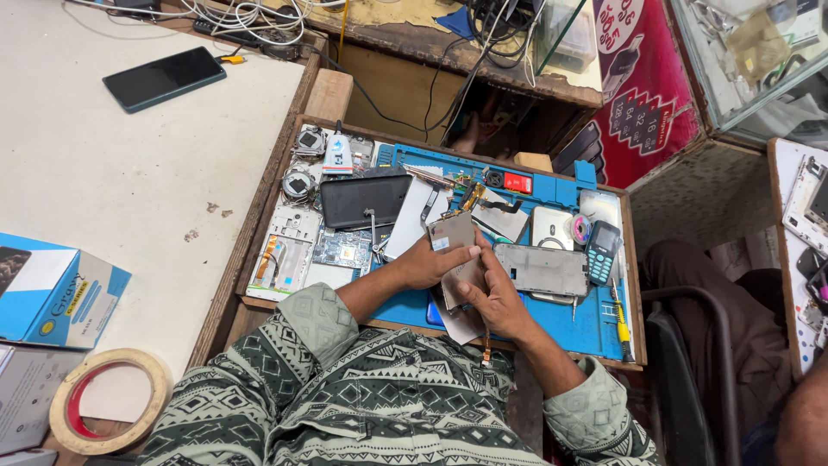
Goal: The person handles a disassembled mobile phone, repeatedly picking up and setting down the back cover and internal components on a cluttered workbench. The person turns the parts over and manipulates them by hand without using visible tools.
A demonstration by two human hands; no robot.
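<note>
A blue repair mat [595, 324] covers a shallow wooden tray [274, 177] set beside a pale worktable [103, 164], in a cramped repair stall with a glass display case [750, 60] at the upper right. A red poster [642, 82] with white shapes hangs on the counter front behind the tray. On the worktable lie a dark smartphone [164, 78], a blue and white carton [53, 298] at the left edge, and a roll of tape [110, 399] with a red inner ring. The tray holds loose phone parts: a dark tablet screen [366, 200], a green circuit board [342, 248], a white phone frame [286, 252], a grey back cover [542, 269] and a small blue keypad phone [602, 251].

At the mat's middle, the left hand [429, 263] grips the upper edge of a grey phone panel [455, 235], fingers closed on it. The right hand [490, 298] presses on the lower part of the same panel, probably pinching it, though its fingertips are hard to make out.
</note>
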